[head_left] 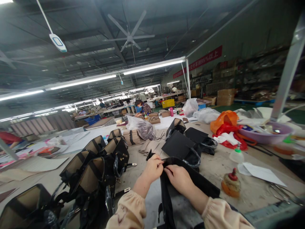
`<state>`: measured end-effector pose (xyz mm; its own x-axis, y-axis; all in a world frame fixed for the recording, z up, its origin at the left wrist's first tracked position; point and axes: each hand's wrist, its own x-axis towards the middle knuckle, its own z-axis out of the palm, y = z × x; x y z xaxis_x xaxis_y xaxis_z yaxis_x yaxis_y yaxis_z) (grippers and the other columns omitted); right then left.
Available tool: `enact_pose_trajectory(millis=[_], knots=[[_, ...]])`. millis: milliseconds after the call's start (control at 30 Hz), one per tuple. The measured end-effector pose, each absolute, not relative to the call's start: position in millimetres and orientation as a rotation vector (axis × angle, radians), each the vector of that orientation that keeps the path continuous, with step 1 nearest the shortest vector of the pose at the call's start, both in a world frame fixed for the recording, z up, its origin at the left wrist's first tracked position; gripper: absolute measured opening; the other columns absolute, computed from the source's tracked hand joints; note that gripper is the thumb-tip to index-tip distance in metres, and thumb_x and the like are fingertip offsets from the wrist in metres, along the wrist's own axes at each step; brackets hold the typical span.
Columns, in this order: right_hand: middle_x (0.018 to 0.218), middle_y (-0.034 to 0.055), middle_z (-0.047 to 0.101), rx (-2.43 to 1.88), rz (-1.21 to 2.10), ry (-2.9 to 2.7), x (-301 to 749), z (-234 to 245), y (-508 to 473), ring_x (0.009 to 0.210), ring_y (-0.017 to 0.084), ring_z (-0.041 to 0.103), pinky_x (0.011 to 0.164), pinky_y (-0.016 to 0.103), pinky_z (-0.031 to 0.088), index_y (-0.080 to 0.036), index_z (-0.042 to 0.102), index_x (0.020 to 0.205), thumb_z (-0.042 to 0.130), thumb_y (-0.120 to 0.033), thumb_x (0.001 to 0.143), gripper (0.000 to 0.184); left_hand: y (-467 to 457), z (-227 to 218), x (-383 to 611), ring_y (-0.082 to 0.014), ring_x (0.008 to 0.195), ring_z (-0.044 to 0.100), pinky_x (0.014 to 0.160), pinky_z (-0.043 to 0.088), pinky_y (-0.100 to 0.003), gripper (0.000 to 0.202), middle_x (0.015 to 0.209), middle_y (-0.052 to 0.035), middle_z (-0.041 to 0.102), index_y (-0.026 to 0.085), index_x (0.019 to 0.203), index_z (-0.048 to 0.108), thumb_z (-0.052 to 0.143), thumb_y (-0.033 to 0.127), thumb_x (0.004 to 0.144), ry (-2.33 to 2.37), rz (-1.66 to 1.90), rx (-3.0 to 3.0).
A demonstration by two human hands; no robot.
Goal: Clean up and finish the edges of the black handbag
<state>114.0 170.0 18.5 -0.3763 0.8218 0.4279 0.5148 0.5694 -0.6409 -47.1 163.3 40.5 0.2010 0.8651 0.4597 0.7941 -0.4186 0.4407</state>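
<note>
Across my view stretched the worktable (pixel 212 168), and there, at its near side, was the black bag piece (pixel 205 182)! Right hand (pixel 179 178) and left hand (pixel 153 168) pinched its far edge together, presumably steadying it, though the fingertips looked murky.

a table (pixel 138 158) strip lies between left grip (pixel 153 167) and crowding bags (pixel 90 173); black pieces (pixel 177 145) block ahead.
</note>
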Motion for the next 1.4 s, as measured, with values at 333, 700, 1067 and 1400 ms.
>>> enact_pose_trajectory(millis=[333, 700, 1067, 1400], knots=[[0.068, 0.0045, 0.068, -1.098, 1.470, -1.476, 94, 9, 182, 0.056, 0.013, 0.062, 0.050, 0.021, 0.043, -0.016, 0.061, 0.068, 0.048, -0.032, 0.076, 0.022, 155, 55, -46, -0.0137, 0.078, 0.058, 0.073, 0.045, -0.023, 0.028, 0.082, -0.0056, 0.064, 0.015, 0.070, 0.072, 0.045, 0.007, 0.072, 1.552, 0.901, 2.286], [0.057, -0.0012, 0.057, -0.984, 1.361, -1.513, 93, -6, 176, 0.053, 0.012, 0.053, 0.052, 0.023, 0.040, -0.019, 0.051, 0.060, 0.051, -0.034, 0.073, 0.020, 158, 62, -46, -0.0124, 0.062, 0.060, 0.056, 0.042, -0.020, 0.017, 0.069, -0.0012, 0.068, 0.015, 0.081, 0.067, 0.054, 0.017, 0.071, 1.717, 0.727, 2.096], [0.056, -0.0022, 0.053, -0.938, 1.294, -1.580, 94, -14, 179, 0.054, 0.013, 0.050, 0.054, 0.024, 0.038, -0.019, 0.050, 0.061, 0.049, -0.035, 0.075, 0.021, 164, 90, -33, -0.0203, 0.069, 0.062, 0.068, 0.044, -0.028, 0.021, 0.068, -0.0090, 0.068, 0.017, 0.065, 0.070, 0.052, 0.018, 0.075, 1.759, 0.172, 2.701], [0.053, -0.0034, 0.049, -0.942, 1.290, -1.590, 102, -13, 181, 0.052, 0.012, 0.045, 0.052, 0.024, 0.035, -0.019, 0.049, 0.059, 0.047, -0.034, 0.074, 0.022, 166, 81, -26, -0.0227, 0.072, 0.062, 0.072, 0.046, -0.033, 0.018, 0.073, -0.0109, 0.066, 0.016, 0.069, 0.067, 0.051, 0.018, 0.076, 1.736, 0.176, 2.797]])
